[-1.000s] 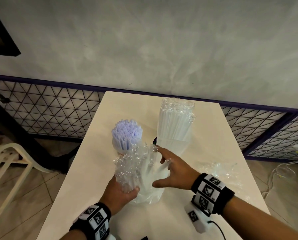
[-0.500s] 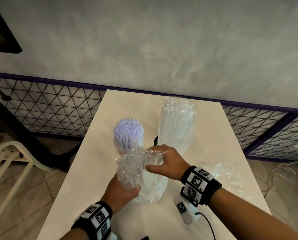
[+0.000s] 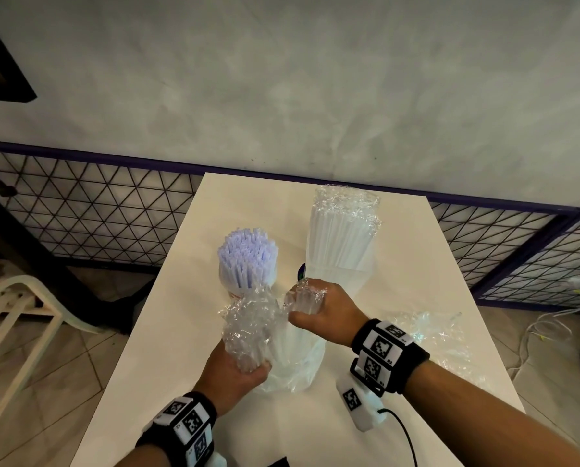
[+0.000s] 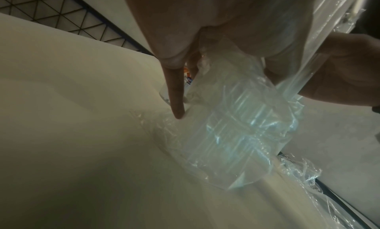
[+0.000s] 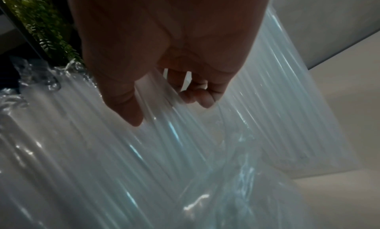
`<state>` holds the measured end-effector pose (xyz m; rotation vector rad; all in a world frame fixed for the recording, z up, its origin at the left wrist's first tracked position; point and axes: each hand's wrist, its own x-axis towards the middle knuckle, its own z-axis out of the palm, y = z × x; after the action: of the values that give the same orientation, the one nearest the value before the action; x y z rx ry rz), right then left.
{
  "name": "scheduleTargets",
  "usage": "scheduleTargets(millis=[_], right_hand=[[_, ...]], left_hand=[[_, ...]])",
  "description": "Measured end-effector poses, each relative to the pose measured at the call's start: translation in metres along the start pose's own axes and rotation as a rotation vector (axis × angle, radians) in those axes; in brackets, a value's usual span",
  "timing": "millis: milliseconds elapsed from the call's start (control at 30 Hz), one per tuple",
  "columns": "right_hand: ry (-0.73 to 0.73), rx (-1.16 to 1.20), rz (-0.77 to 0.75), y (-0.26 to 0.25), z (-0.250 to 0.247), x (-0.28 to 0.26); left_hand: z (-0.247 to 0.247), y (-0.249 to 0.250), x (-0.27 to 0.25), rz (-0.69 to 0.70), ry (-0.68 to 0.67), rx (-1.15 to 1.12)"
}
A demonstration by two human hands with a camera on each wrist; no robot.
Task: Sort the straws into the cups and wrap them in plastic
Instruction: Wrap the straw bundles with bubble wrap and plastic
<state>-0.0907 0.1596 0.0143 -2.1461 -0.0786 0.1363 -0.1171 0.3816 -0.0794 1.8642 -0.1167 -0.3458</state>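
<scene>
Standing upright on the white table (image 3: 187, 281), just in front of the body and between both wrists: a clear cup (image 4: 232, 143) packed with translucent straws (image 3: 283, 342), long axis near vertical, leaning slightly away. Draped over it, a loose plastic sleeve (image 3: 248, 328), bunched and crinkled at the top, sagging wide near the base. Curled around the lower left side of that sleeve and the straws within, the left hand (image 3: 238, 372), thumb forward, one finger stretched down toward the tabletop in the left wrist view. Closed on the gathered top of the wrap at the upper right, the right hand (image 3: 322, 311), fingers (image 5: 197, 95) bent over film and straw tips alike in the right wrist view. Nearer the bundle's mouth, then, the right; nearer its base, the left. Probably a matter of drawing the film down along that vertical axis or twisting it shut at the top, with the lower grip steadying. Risk worth noting: tipping the tall stack toward the neighbours. Just behind, nearly touching, a cup of lilac straws (image 3: 247, 257), unwrapped; behind and to the right, a tall wrapped bundle (image 3: 344, 237). Lying slack on the table beside the right forearm, spare plastic film (image 3: 440, 342).
</scene>
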Motion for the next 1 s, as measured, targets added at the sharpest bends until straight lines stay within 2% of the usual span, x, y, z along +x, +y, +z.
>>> scheduleTargets(millis=[133, 300, 367, 467, 600, 800, 900, 1000], right_hand=[[0.027, 0.025, 0.02, 0.003, -0.006, 0.0], [-0.017, -0.018, 0.058, 0.006, -0.009, -0.001], [-0.001, -0.013, 0.007, -0.003, -0.017, 0.0], [0.052, 0.004, -0.102, -0.02, -0.041, 0.005], [0.088, 0.061, -0.085, -0.061, -0.087, 0.008], [0.241, 0.128, -0.146, -0.116, -0.156, 0.009], [0.304, 0.117, -0.164, -0.126, -0.177, 0.017], [0.29, 0.074, -0.114, -0.125, -0.189, 0.028]], left_hand=[[0.0, 0.001, -0.001, -0.011, -0.003, -0.009], [-0.001, 0.0, 0.0, -0.014, -0.007, 0.021], [-0.001, 0.0, 0.0, -0.017, 0.005, 0.057], [-0.001, 0.002, 0.0, 0.003, 0.006, 0.098], [-0.001, 0.004, -0.001, 0.023, 0.002, 0.107], [-0.001, 0.004, 0.0, 0.035, -0.004, 0.087], [-0.002, 0.005, -0.001, 0.035, -0.009, 0.065], [-0.002, 0.004, -0.001, 0.025, -0.012, 0.031]])
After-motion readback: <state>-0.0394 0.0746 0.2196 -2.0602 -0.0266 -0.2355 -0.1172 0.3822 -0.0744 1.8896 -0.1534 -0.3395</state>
